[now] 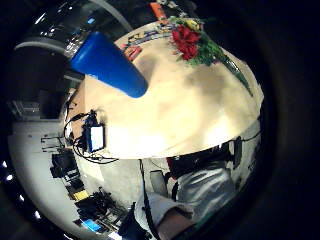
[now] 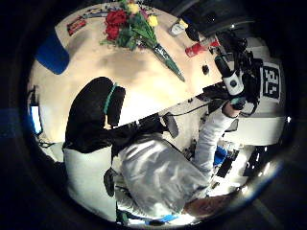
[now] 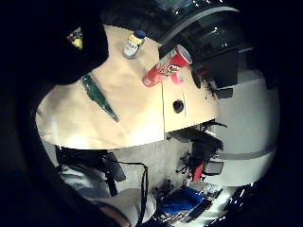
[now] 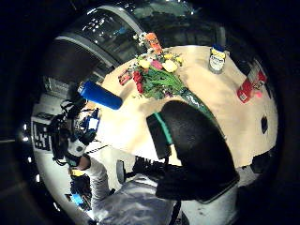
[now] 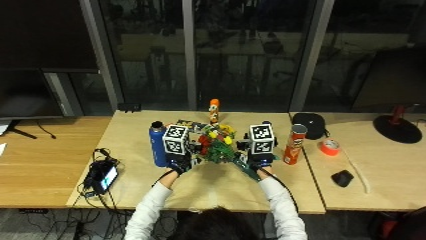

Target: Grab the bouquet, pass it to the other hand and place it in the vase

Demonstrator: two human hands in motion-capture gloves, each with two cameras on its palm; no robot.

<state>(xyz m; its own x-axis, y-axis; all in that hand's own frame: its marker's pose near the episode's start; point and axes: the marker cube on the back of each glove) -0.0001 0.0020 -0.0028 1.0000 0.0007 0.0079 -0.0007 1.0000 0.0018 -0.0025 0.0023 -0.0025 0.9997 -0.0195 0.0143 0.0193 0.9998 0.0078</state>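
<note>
The bouquet (image 5: 216, 145) of red and yellow flowers lies on the wooden table (image 5: 206, 187), its green wrapped stem (image 3: 99, 97) pointing toward my right side. It also shows in the left palm views as the bouquet (image 1: 192, 42) (image 2: 127, 24), and in the right thumb view as the bouquet (image 4: 157, 75). The blue vase (image 5: 158, 146) (image 1: 107, 62) (image 4: 101, 96) stands upright just left of it. My left hand (image 5: 178, 161) (image 2: 93, 115) hovers over the table between vase and flowers, relaxed and holding nothing. My right hand (image 5: 259, 162) (image 4: 194, 145) hovers above the stem end, also empty.
A red crisps can (image 5: 293, 145) (image 3: 165, 66) stands right of my right hand. A blue-lidded jar (image 3: 132, 43) and an orange bottle (image 5: 213, 111) are at the back. A black cap (image 5: 307, 122), tape roll (image 5: 328, 146) and black mouse (image 5: 342, 178) lie further right. A small screen device (image 5: 103, 175) sits at the left edge.
</note>
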